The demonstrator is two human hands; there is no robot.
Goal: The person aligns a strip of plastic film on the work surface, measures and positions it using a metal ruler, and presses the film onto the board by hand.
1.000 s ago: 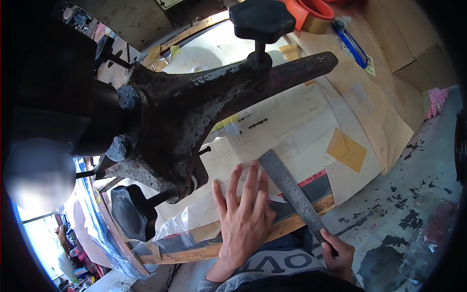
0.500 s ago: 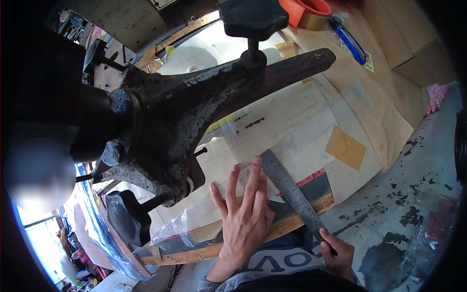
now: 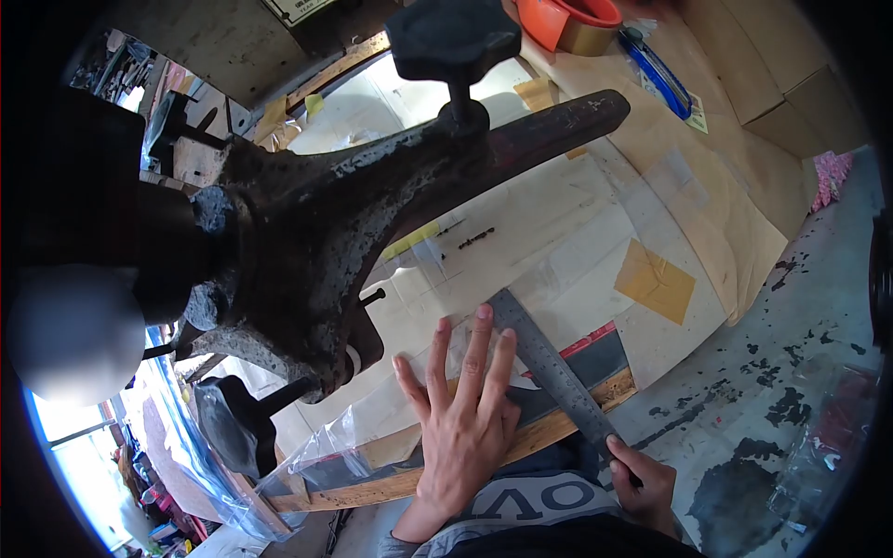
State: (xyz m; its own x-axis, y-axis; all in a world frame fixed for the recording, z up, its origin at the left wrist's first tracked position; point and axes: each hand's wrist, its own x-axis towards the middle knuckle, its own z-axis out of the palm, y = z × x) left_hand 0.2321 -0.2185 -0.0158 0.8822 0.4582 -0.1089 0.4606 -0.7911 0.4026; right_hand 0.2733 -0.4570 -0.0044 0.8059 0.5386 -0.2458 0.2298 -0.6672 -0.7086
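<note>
My left hand point(image 3: 460, 418) lies with its fingers spread on the pale, taped sheet point(image 3: 549, 223) at the near side of the table. Its fingertips are close to the upper end of a metal ruler point(image 3: 551, 361). The ruler slants down to the right across the wooden front edge point(image 3: 391, 486). At the ruler's lower end, my right hand point(image 3: 644, 479) is closed round it, with the thumb on top. A small dark end shows beneath that thumb. Beside the ruler runs a red strip point(image 3: 589, 339) over a dark grey band.
A large dark metal machine arm point(image 3: 326, 195) with black knobs point(image 3: 453, 42) hangs over the sheet at left and centre. At the back right are orange and brown tape rolls point(image 3: 588, 23), a blue cutter point(image 3: 659, 74) and a cardboard box point(image 3: 791, 84). Clear plastic point(image 3: 191, 465) hangs at left.
The view has shifted slightly, so the machine arm appears further left. My left fingers are spread wider apart beside the ruler. My right hand keeps its hold on the ruler.
</note>
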